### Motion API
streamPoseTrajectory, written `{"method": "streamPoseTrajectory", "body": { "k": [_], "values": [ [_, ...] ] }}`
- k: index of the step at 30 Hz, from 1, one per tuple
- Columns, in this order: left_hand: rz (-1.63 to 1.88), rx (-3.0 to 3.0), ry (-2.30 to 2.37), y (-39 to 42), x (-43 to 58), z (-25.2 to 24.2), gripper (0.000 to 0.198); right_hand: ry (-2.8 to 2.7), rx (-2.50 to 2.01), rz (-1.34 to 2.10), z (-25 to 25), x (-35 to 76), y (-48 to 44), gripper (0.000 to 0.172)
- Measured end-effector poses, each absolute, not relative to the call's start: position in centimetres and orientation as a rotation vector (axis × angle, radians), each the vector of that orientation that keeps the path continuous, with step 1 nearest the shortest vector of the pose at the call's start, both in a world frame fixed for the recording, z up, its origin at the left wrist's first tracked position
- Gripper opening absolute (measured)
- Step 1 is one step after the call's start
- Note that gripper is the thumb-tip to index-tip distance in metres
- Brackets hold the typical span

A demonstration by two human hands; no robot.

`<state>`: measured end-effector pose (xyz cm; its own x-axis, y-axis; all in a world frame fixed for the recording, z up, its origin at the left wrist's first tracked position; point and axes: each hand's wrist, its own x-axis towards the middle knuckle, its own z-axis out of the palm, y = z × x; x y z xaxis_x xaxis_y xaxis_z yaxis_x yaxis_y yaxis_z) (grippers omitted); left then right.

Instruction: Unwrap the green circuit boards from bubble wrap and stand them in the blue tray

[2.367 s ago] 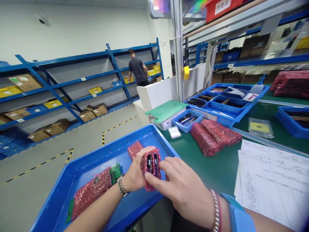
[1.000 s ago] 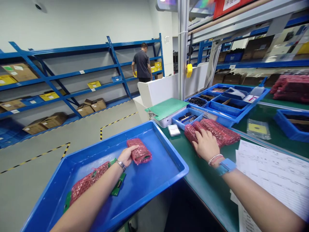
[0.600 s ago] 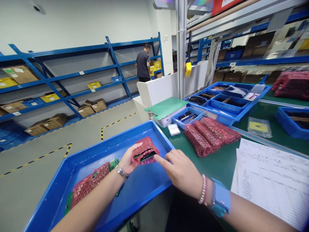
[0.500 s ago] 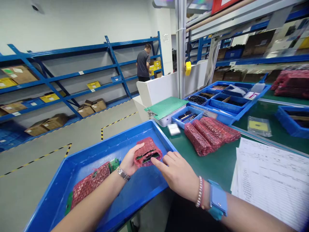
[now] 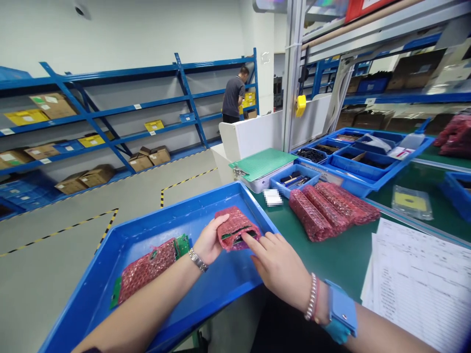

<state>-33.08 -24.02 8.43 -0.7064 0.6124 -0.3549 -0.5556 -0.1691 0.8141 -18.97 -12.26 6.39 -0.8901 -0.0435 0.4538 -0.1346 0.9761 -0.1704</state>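
Observation:
My left hand [image 5: 208, 242] grips a pink bubble-wrap pouch [image 5: 237, 224], thumb on top, above the blue tray [image 5: 217, 294]. The pouch's open end faces me, and dark and green board edges show inside it. My right hand [image 5: 282, 263] has its index finger stretched into the mouth of the pouch, with the other fingers loosely bent and nothing held. Whether the fingertip touches the boards I cannot tell. In the tray's left part lies another pink bubble-wrap bundle [image 5: 149, 268], with a green circuit board [image 5: 183, 244] sticking out of its end.
Several wrapped pink bundles [image 5: 329, 208] lie side by side on the green bench [image 5: 331, 260]. Behind them are a small blue tool bin [image 5: 294, 179] and a larger sectioned tray [image 5: 362, 171]. Printed sheets [image 5: 419, 279] lie at right. A person [image 5: 233, 95] stands by blue shelving.
My right index finger has moved further into the pouch opening. The camera view has shifted, so the scene sits further right overall. My left hand still holds the pouch.

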Motion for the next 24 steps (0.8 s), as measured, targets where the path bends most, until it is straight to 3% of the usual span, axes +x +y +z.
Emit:
{"method": "streamPoseTrajectory", "body": {
  "k": [9,16,20,24],
  "values": [
    [1.980,0.068,1.365,-23.9,-33.1,7.5,0.029,-2.628,0.136,0.270,7.1,-19.0,-12.2,0.044],
    [2.031,0.152,1.418,-23.9,-31.2,7.5,0.037,-2.568,0.084,0.078,7.9,-19.6,-12.1,0.042],
    [1.947,0.333,1.342,-24.0,-29.9,8.5,0.052,-2.507,0.224,-0.022,7.9,-19.7,-11.5,0.046],
    [1.990,0.489,1.381,-25.8,-31.5,12.3,0.065,-2.327,0.025,0.041,6.6,-19.1,-7.8,0.041]
  ]
}}
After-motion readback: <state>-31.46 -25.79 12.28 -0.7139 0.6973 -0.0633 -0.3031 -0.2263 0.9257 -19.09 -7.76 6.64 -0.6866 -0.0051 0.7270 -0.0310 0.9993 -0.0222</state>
